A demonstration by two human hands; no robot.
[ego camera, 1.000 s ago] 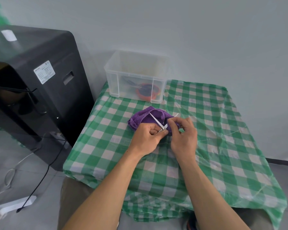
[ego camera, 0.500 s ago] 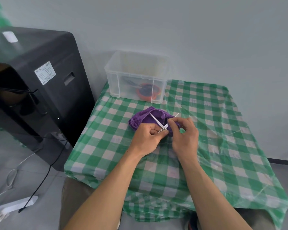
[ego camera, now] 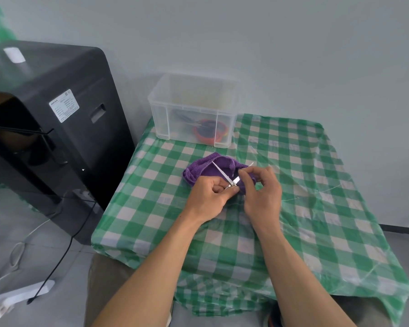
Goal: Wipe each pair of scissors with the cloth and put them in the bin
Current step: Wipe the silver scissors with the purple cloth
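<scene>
L hand (ego camera: pixel 210 197): grip clamped on handles of small scissors (ego camera: pixel 224 174), blades spread in a V, tips pointing away from the person, over purple cloth (ego camera: pixel 203 169) bunched mid-surface (ego camera: pixel 305 185) on the green-check cover. R hand (ego camera: pixel 262 192): grip pinched on a fold of the cloth at the right blade; blade tip pokes out past the fingers. Clear plastic bin (ego camera: pixel 165 109) at far-left corner, well apart from both hands, w/ orange-handled scissors (ego camera: pixel 208 133) inside. Black machine (ego camera: pixel 64 128) stands left of surface; white power strip (ego camera: pixel 17 296) on floor.
</scene>
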